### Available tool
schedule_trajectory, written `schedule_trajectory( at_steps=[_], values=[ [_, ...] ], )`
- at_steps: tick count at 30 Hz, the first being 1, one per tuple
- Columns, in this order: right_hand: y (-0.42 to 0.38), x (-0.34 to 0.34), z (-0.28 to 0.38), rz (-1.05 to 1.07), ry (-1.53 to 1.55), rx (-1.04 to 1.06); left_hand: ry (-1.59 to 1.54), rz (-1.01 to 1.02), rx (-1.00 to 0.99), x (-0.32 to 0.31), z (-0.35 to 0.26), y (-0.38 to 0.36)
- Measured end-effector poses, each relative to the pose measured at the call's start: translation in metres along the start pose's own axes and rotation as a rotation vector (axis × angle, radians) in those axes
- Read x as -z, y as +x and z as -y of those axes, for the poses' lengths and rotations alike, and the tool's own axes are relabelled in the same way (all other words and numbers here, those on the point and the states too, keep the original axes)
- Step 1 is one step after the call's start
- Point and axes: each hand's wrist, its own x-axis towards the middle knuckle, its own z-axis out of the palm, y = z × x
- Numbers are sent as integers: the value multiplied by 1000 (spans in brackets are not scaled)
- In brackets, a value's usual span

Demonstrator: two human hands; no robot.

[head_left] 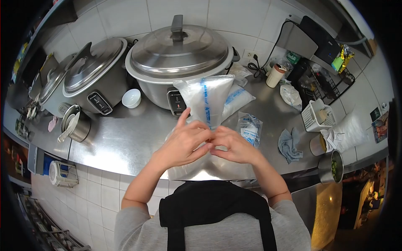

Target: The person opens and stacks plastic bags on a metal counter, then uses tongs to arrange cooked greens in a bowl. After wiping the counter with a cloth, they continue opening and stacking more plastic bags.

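A clear plastic bag (pixel 206 98) with blue printing extends from my fingers toward the large rice cooker (pixel 179 56). My left hand (pixel 181 141) pinches at the bag's near end, with one finger raised along its left side. Against it, my right hand (pixel 233 144) is closed too, its fingertips meeting the left ones. The exact spot between the fingertips is hidden. Just behind, another blue-printed bag (pixel 238 102) lies on the counter. Right of my hands is a small clear packet (pixel 250 129) with blue print.
Along the wall stand more rice cookers (pixel 94 75), a white bowl (pixel 131 98) and a metal pot (pixel 76 125) with a utensil. To the right are a blue-grey cloth (pixel 290 145), a white basket (pixel 318 116), a lidded jar (pixel 276 75) and a steel container (pixel 331 166) of green pieces.
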Motion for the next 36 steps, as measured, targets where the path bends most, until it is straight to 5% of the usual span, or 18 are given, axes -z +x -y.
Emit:
schedule_trajectory(
  at_steps=[6, 9, 15, 19, 22, 24, 25, 27, 34, 36],
  values=[
    [-5, 48, -5, 181, 269, 64, -10, 256, 106, 24, 22, -5],
    [-4, 56, -12, 181, 275, 36, 18, 162, 78, 30, 24, -8],
    [2, 58, -4, 106, -63, 45, 157, 172, 59, 60, 8, 0],
    [5, 71, -17, 68, 316, 17, 51, 199, 138, 66, 18, 4],
    [12, 87, -28, 83, 633, -27, -409, 315, 135, 67, 30, 16],
    [25, 98, -36, 88, 829, -18, -958, 264, 339, 70, 35, 29],
    [34, 103, -42, 27, 993, 50, -959, 260, 341, 68, 44, 37],
    [49, 110, -49, -34, 1154, 120, -1447, 49, 428, 54, 71, 49],
    [74, 99, -92, -158, 1289, -373, -1676, -191, 572, 14, 119, 44],
    [74, 85, -104, -188, 1321, -434, -1932, -325, 767, 4, 122, 40]
  ],
)
